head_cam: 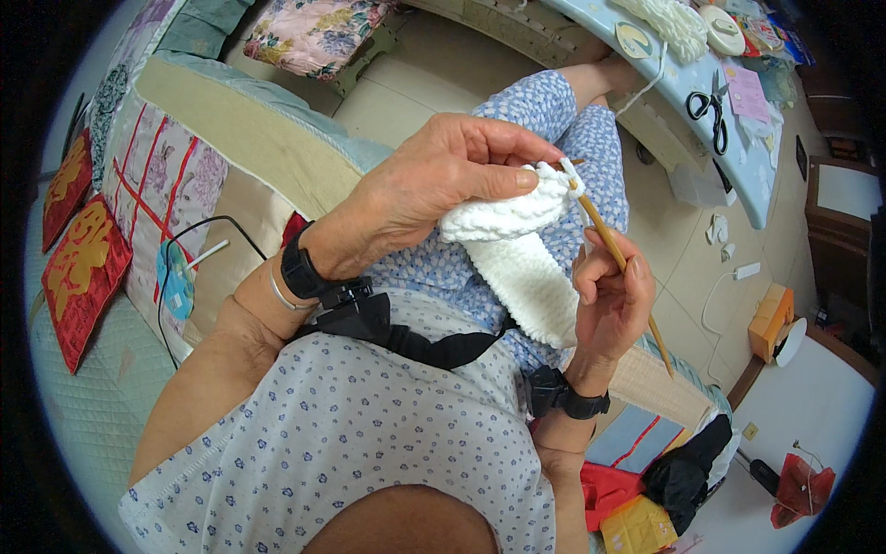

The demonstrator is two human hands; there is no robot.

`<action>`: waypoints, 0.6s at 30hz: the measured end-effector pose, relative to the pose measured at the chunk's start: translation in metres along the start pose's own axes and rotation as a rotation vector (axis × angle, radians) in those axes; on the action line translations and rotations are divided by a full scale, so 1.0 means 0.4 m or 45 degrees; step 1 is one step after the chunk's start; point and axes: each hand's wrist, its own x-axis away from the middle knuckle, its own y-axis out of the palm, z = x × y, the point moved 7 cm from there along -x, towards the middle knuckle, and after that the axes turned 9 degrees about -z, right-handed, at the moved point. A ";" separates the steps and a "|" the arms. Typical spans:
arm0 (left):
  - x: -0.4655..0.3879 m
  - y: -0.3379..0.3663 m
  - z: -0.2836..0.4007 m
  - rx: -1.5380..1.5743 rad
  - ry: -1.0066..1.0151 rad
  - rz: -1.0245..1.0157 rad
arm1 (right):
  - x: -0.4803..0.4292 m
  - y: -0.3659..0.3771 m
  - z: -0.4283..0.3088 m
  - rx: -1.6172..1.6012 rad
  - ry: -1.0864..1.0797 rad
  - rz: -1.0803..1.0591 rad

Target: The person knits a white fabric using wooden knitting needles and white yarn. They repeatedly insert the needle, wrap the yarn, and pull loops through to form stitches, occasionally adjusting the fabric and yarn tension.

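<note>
My left hand point(443, 176) pinches a bunched piece of white knitted fabric point(516, 208) between thumb and fingers. A short brown needle tip pokes out past its index finger. Held in my right hand point(616, 298) is a long bamboo knitting needle point(606, 228), its upper end in a loop of white yarn at the edge of the knitting. The needle's other end slants down past my right wrist. Below the bunched part, a broad strip of the same knitting hangs over my lap. What lies inside my left palm is hidden.
On a light blue tabletop point(675, 90) lie black-handled scissors point(709, 114), a white yarn skein point(668, 24) and a pink paper point(746, 93). A yarn strand point(647, 86) crosses the table edge. A floral cushioned stool point(318, 34) stands ahead; red cushions point(86, 284) lie left.
</note>
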 end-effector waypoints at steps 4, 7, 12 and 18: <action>0.001 -0.002 -0.005 -0.052 -0.024 -0.020 | -0.005 0.011 0.000 -0.013 -0.001 -0.001; 0.002 0.002 -0.009 -0.156 0.006 -0.033 | -0.014 0.022 -0.001 -0.034 -0.008 0.013; 0.000 0.017 -0.011 -0.392 0.069 -0.017 | -0.022 0.044 -0.008 0.208 -0.004 0.006; 0.004 0.014 -0.009 -0.602 0.074 0.057 | -0.026 0.059 -0.019 0.447 -0.152 0.030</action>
